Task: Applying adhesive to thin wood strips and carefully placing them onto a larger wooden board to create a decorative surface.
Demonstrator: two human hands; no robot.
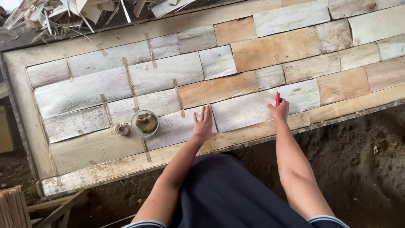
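Observation:
My left hand (203,124) lies flat, fingers spread, on a pale veneer sheet at the near part of the long wooden board (25,109). My right hand (279,110) is closed on a red-handled cutter (277,97), its blade pointing away from me at the seam between two veneer pieces (247,109). Many pale and tan veneer sheets cover the board, several joined with strips of brown tape (179,96).
A clear bowl of brownish-green paste (145,123) and a small tape roll (122,129) sit left of my left hand. Scrap veneer strips (63,14) pile up beyond the board's far edge. Dirt floor (363,156) lies at the near right; stacked wood (12,207) at bottom left.

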